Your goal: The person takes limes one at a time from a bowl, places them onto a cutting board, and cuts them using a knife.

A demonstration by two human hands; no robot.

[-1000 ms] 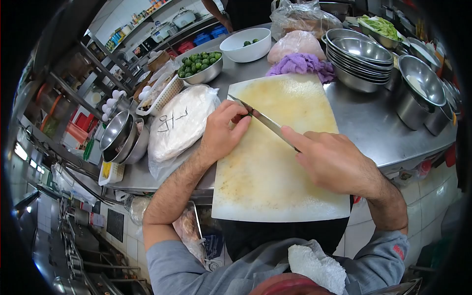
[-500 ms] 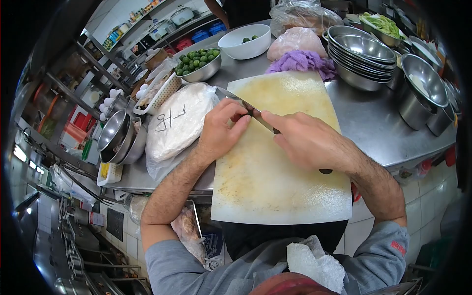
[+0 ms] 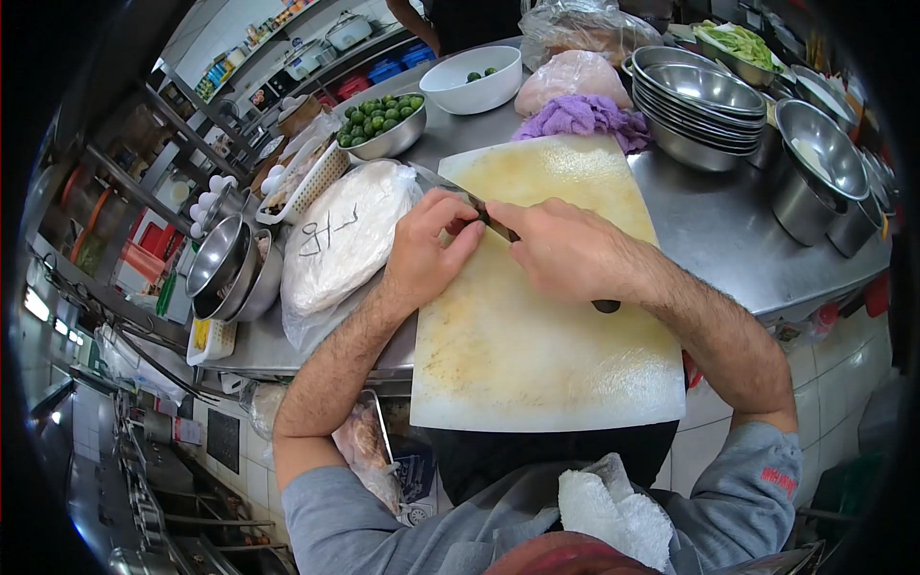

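My right hand (image 3: 565, 249) is closed round a knife (image 3: 500, 228), whose dark handle end shows below my palm. The blade points up and left, over the upper left part of the white, yellow-stained cutting board (image 3: 537, 364). At the blade, my left hand (image 3: 429, 244) has its thumb and fingers pinched close together around something small and dark, mostly hidden by the fingers. To the left of this hand lies a wrapped white package (image 3: 350, 230) with black writing.
Beyond the board are a purple cloth (image 3: 585, 117), a bowl of green limes (image 3: 383, 142) and a white bowl (image 3: 471, 94). Stacked metal bowls (image 3: 700, 105) stand at the right, more metal bowls (image 3: 218, 257) at the left. Another person (image 3: 474, 21) is at the far side.
My right hand has moved up and left with the knife, closer to my left hand, and the blade reaches further past the left fingers. The view has shifted slightly.
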